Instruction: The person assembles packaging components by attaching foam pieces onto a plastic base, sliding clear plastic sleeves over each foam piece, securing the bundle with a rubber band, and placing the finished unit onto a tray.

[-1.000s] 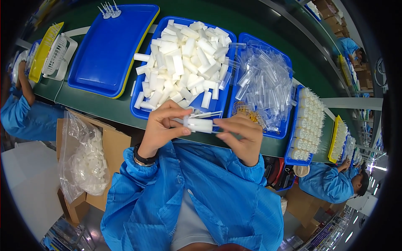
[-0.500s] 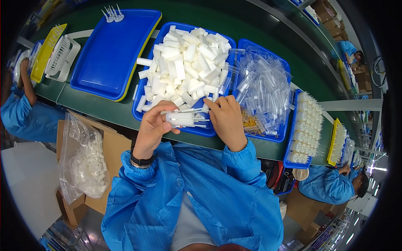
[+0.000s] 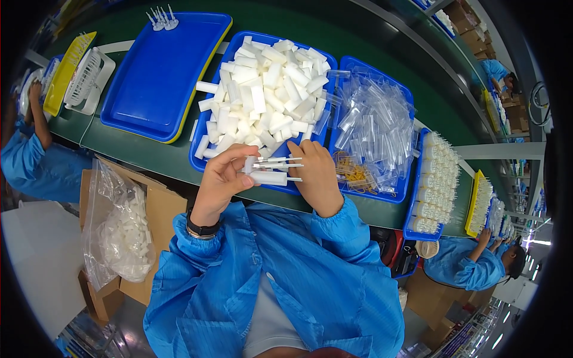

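Observation:
In my left hand [image 3: 224, 176] is a white pronged plastic part [image 3: 249, 164], pinched by its base between thumb and fingers. Its thin prongs point right, and a white foam sleeve [image 3: 268, 178] surrounds the nearest one. Close to the prong tips is my right hand [image 3: 317, 176], back upward, with fingers curled at the near edge of the foam pile. Its thumb and fingertips are mostly hidden, so I cannot make out what they hold, if anything. White foam pieces [image 3: 262, 95] are heaped in a blue tray [image 3: 199, 160] just beyond both hands.
A blue tray [image 3: 406, 89] at right holds clear plastic tubes [image 3: 376, 125] and yellow clips [image 3: 358, 173]. Farther right stands a tray of white pronged assemblies [image 3: 436, 179]. Another blue tray [image 3: 161, 77] bears several pronged parts [image 3: 162, 19]. Left: carton [image 3: 167, 209], bag [image 3: 122, 232]. Co-workers flank me.
The pronged part has turned in my left hand, so its prongs and the foam sleeve now show more separately. My right hand has shifted slightly left and nearer to me.

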`<state>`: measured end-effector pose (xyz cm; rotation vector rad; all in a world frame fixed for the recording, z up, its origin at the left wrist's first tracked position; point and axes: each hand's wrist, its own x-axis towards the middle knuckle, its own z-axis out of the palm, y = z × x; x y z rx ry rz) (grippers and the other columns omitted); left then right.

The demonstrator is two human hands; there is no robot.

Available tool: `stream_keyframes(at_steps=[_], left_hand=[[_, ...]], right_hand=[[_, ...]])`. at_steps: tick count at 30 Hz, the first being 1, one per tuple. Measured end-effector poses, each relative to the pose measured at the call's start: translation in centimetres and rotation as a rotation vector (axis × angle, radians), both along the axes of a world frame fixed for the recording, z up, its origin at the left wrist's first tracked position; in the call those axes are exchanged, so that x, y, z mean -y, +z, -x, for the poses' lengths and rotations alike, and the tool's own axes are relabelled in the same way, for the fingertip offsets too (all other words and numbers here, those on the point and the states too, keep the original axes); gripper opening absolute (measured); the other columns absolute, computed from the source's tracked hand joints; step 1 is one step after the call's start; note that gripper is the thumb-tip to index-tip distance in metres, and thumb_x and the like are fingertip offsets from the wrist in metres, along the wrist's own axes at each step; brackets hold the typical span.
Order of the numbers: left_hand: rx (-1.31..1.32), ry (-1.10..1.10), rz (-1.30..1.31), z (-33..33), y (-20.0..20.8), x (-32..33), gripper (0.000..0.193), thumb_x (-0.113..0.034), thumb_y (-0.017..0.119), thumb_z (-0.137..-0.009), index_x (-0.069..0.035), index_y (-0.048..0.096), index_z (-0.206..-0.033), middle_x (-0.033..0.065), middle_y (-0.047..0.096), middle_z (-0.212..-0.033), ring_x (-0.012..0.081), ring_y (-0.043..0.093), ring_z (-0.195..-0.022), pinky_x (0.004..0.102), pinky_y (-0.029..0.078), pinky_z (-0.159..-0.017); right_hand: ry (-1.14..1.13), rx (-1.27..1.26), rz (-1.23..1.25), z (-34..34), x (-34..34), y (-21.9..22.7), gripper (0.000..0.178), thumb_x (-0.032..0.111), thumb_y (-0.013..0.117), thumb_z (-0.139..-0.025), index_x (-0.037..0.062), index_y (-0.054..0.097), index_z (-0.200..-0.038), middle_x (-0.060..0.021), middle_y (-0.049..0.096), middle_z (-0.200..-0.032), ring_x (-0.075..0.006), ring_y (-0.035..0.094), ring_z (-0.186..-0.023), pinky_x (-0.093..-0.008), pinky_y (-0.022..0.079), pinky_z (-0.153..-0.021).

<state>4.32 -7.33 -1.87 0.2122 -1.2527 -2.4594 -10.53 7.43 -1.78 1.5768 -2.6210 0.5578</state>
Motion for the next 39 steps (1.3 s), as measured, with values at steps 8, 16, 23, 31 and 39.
stream_keyframes(at_steps=[8,16,23,31,39], left_hand=[[-0.040,-0.017,0.032,-0.1,-0.3,0.3,0.043,0.000,0.071,-0.079,0.005,0.057,-0.119,0.0095,0.054,-0.113,0.0195,0.057,-0.107,0.0281,0.054,-0.085],[-0.012,-0.049,0.021,0.3,-0.1,0.1,0.041,-0.004,0.073,-0.080,0.005,0.058,-0.117,0.0084,0.055,-0.109,0.0182,0.058,-0.105,0.0259,0.053,-0.084],[0.004,-0.058,0.017,0.4,-0.4,-0.2,0.041,-0.003,0.072,-0.080,0.005,0.058,-0.118,0.0085,0.054,-0.109,0.0182,0.058,-0.104,0.0259,0.054,-0.083],[-0.007,-0.048,0.027,0.2,-0.8,0.0,0.041,0.001,0.071,-0.078,0.004,0.059,-0.117,0.0084,0.054,-0.110,0.0178,0.057,-0.104,0.0246,0.054,-0.083],[-0.040,-0.038,0.015,0.0,-1.4,-0.1,0.045,0.008,0.072,-0.073,0.002,0.062,-0.117,0.0089,0.054,-0.108,0.0167,0.058,-0.099,0.0239,0.054,-0.083]], right_hand=[[0.032,0.485,0.312,2.1,-2.0,2.0,0.022,-0.001,0.066,-0.077,0.0033,0.067,-0.099,-0.0109,0.061,-0.091,-0.0272,0.063,-0.078,-0.0338,0.051,-0.067],[0.074,0.330,0.273,2.6,-4.0,1.9,0.020,0.002,0.070,-0.078,0.0027,0.068,-0.098,-0.0102,0.062,-0.097,-0.0271,0.062,-0.078,-0.0323,0.052,-0.067],[0.180,0.118,0.261,3.1,-3.5,2.0,0.019,0.001,0.072,-0.073,0.0030,0.068,-0.092,-0.0097,0.065,-0.091,-0.0275,0.062,-0.084,-0.0360,0.049,-0.071],[0.164,0.058,0.149,3.1,-3.6,2.9,0.018,0.001,0.071,-0.071,0.0029,0.067,-0.089,-0.0104,0.064,-0.083,-0.0283,0.060,-0.080,-0.0375,0.048,-0.070],[0.080,0.133,0.248,2.6,-4.7,3.5,0.016,0.002,0.070,-0.074,0.0023,0.064,-0.089,-0.0112,0.067,-0.097,-0.0286,0.064,-0.092,-0.0371,0.051,-0.075]])
